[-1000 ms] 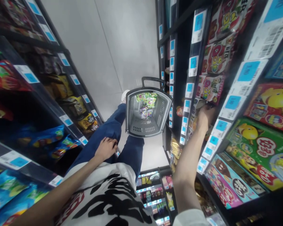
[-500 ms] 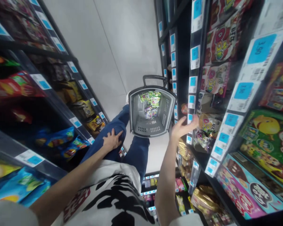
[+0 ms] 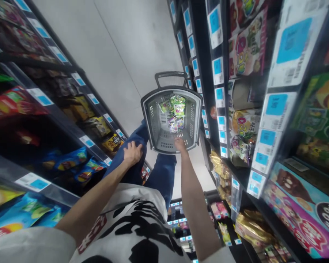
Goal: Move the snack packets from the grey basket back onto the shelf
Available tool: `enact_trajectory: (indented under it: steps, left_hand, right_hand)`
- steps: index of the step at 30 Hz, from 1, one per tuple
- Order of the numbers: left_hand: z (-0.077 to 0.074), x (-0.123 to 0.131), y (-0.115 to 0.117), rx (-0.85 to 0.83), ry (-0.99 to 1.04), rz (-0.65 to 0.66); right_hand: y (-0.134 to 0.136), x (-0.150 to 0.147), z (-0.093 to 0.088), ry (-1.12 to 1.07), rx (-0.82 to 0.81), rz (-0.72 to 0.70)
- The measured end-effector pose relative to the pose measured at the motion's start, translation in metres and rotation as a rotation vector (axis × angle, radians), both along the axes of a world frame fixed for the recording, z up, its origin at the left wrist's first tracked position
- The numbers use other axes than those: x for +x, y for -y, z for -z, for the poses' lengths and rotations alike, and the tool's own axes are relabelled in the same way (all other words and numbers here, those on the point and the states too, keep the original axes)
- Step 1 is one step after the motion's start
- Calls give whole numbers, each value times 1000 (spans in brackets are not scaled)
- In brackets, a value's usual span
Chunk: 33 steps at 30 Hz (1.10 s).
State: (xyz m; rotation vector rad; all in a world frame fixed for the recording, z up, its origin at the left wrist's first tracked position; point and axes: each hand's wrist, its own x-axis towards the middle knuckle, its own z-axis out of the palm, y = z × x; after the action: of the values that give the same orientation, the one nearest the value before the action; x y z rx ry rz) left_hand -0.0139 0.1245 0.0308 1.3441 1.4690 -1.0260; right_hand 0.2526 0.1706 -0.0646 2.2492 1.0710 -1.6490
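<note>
A grey shopping basket [image 3: 164,144] stands on the floor in front of my legs, its dark handle [image 3: 170,74] folded to the far side. Inside, several small snack bags [image 3: 178,108], green and purple, lie at the bottom. My right hand [image 3: 180,144] is over the basket's near side with the wrist above the rim. Its fingers look curled, and whatever they may hold is hidden. My left hand [image 3: 132,153] rests on my bent left knee [image 3: 138,140], fingers spread, holding nothing.
On the right, a shelf carries bagged sweets [image 3: 242,124], gold packs [image 3: 221,171] and a pink-and-blue box [image 3: 298,215] behind price tags [image 3: 265,138]. The left shelf holds blue bags [image 3: 71,159] and yellow bags [image 3: 112,141]. Pale floor [image 3: 134,33] runs between them.
My right hand has moved left from beside the right shelf to the basket's near side, its fingers going from spread to curled. The view has shifted slightly; my left hand stays on the knee.
</note>
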Motion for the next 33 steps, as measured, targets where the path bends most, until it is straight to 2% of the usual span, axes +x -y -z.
enact_trajectory:
  steps: [2,8,14,18,21,25,29,33]
  left_hand:
    - [3,5,4,10,-8,20]
    - [2,14,8,12,-19,57]
    - [2,17,7,42,-44,19]
    - [8,6,11,42,-89,-109]
    - [15,-1,16,-12,-122,-197]
    - [22,2,16,-31,-88,-256]
    - [29,3,5,83,-42,-296]
    - [38,-10,-13,164,-18,-417]
  right_hand:
    - [-3,9,3,-8,3,52]
    - [-26,49,-3,-90,168,191]
    - [-25,76,-7,32,75,124]
    - [-19,67,9,18,91,88]
    - [-20,48,41,-55,146,63]
    - [-34,18,103,-95,223,-29]
    - [-58,-7,179,-108,287,-121]
    - [-81,-25,265,-136,327,-129]
